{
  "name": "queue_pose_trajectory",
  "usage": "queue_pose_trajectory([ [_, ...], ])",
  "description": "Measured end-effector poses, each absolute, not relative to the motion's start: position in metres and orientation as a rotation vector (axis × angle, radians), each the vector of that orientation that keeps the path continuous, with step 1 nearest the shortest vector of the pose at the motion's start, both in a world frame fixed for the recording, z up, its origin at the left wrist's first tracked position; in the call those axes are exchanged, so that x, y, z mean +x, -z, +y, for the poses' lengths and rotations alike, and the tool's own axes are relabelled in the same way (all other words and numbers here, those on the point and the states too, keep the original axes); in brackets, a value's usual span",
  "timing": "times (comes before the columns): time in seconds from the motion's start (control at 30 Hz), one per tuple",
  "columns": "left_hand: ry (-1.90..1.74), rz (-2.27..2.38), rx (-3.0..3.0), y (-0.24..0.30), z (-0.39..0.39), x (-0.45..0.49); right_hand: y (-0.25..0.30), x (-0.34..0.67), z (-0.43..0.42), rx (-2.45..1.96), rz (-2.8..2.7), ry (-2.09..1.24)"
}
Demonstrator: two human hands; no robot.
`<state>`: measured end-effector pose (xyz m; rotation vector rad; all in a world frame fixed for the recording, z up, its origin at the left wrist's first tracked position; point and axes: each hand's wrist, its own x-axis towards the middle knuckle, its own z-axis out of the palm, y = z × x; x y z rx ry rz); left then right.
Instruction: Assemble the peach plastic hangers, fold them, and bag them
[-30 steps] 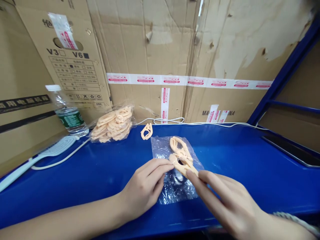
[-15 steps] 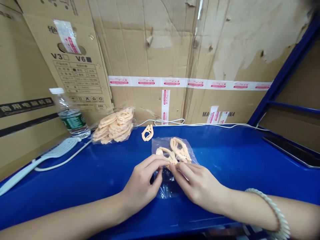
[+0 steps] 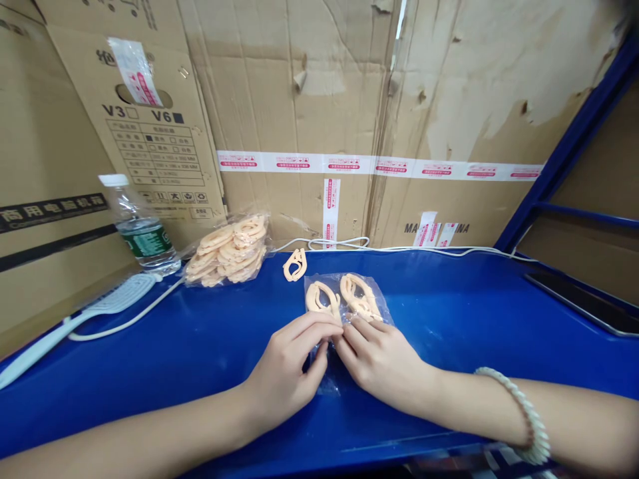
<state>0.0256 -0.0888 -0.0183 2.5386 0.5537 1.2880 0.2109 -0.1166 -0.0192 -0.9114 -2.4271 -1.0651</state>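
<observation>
A small clear plastic bag (image 3: 344,293) lies on the blue shelf (image 3: 449,319) with peach plastic clips (image 3: 359,299) inside it, side by side. My left hand (image 3: 287,372) and my right hand (image 3: 377,359) meet at the bag's near end, fingers pinched on the plastic just below the clips. The bag's lower part is hidden under my fingers. A pale bead bracelet (image 3: 524,416) is on my right wrist.
One loose peach clip (image 3: 294,264) lies behind the bag. A larger bag of clips (image 3: 227,249) sits at the back left, beside a water bottle (image 3: 140,229). A white brush (image 3: 90,313) and white cable (image 3: 349,245) lie on the shelf. Cardboard boxes (image 3: 324,113) form the back wall.
My right hand has come in from the right to meet the left at the bag. The clips have slid deeper into the bag, toward its far end.
</observation>
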Motion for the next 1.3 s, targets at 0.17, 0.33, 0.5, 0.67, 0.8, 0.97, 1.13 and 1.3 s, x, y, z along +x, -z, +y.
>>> queue_pose_trajectory([
  [0.17, -1.283, 0.559, 2.537, 0.019, -0.089, 0.025, 0.009, 0.217, -0.121, -0.717, -2.447, 0.980],
  [0.33, -1.246, 0.578, 2.531, 0.019, -0.090, 0.025, -0.027, 0.222, -0.107, -0.678, -2.264, 0.510],
  [0.5, -1.266, 0.573, 2.531, 0.022, -0.088, 0.025, -0.055, 0.218, -0.033, -1.018, -2.471, 0.434],
  [0.67, -1.257, 0.534, 2.533, 0.022, -0.090, 0.024, -0.052, 0.195, 0.053, -0.939, -2.771, 0.395],
  [0.8, -1.269, 0.517, 2.520, 0.019, -0.091, 0.022, -0.039, 0.175, 0.095, -0.903, -2.908, 0.385],
  [0.97, -1.324, 0.437, 2.543, 0.020, -0.084, 0.018, -0.025, 0.166, 0.121, -0.929, -2.980, 0.387],
  [1.13, -1.346, 0.415, 2.532, 0.022, -0.079, 0.016, -0.028, 0.174, 0.126, -0.880, -2.985, 0.254],
  [1.3, -1.345, 0.414, 2.521, 0.021, -0.080, 0.015, -0.040, 0.192, 0.104, -0.794, -2.873, 0.014],
])
